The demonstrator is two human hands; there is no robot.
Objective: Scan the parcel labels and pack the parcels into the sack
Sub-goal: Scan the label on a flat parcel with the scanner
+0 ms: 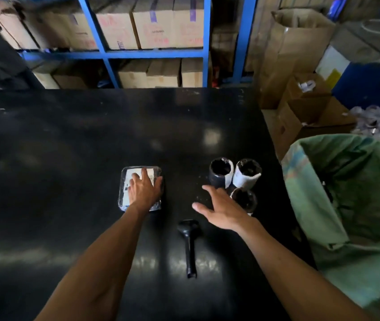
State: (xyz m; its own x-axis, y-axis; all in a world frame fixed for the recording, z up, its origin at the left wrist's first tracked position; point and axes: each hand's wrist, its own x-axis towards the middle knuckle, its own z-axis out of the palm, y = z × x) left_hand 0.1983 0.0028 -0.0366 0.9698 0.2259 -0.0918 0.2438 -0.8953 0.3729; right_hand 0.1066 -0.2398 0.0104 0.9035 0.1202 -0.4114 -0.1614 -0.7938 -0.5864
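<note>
A flat parcel (124, 191) in clear wrap with a white label lies on the black table (68, 147). My left hand (143, 189) rests flat on top of it, fingers spread. Three rolled cylindrical parcels stand in a cluster to the right: one dark (221, 172), one with white wrap (247, 173), and a nearer one (244, 200) partly hidden by my right hand (221, 208). That hand hovers open beside them, holding nothing. A black handheld scanner (189, 244) lies on the table between my forearms. The green woven sack (346, 193) stands open at the table's right edge.
Blue metal shelving (151, 53) with cardboard boxes runs behind the table. Open cardboard boxes (304, 105) and a pile of small wrapped parcels (379, 121) sit on the floor at the right, behind the sack. A blue drum (369, 86) stands at far right.
</note>
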